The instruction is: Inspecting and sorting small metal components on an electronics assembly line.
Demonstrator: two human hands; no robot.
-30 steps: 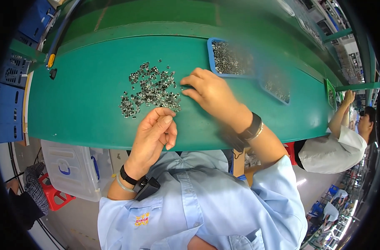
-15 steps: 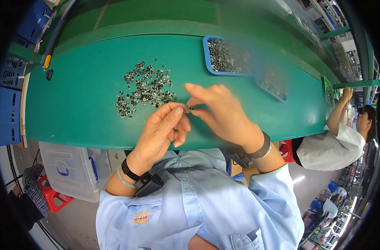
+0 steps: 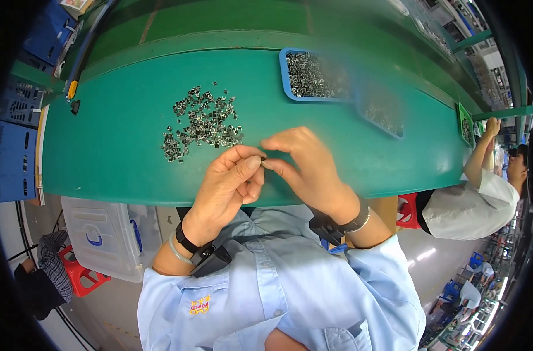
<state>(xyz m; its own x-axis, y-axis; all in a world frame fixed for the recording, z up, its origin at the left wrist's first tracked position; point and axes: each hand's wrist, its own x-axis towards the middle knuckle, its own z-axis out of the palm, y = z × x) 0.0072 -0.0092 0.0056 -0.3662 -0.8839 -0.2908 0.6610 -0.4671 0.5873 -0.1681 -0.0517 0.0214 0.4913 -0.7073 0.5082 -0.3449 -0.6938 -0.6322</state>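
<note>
Between my left hand (image 3: pixel 234 178) and my right hand (image 3: pixel 307 167) is a small dark metal part (image 3: pixel 263 157), held over the near side of the green table. My left thumb and forefinger pinch it. The right thumb meets it from the other side, with the right forefinger arched above. Its exact shape is mostly covered by fingertips. Just beyond my left hand lies a loose pile of small black-and-silver metal parts (image 3: pixel 205 123). A blue tray (image 3: pixel 286 76) full of similar parts stands farther back, to the right.
A second tray (image 3: pixel 383 117), blurred by a smear, sits right of the first. A yellow-and-black tool (image 3: pixel 72 89) lies at the table's left edge. Below it stands a clear plastic box (image 3: pixel 100 240). Another person (image 3: pixel 465 205) works at the right end near a green tray (image 3: pixel 465 125).
My right hand has moved slightly closer to the left, its forefinger lowering toward the small part. The whole view has shifted a little. The pile and trays look the same.
</note>
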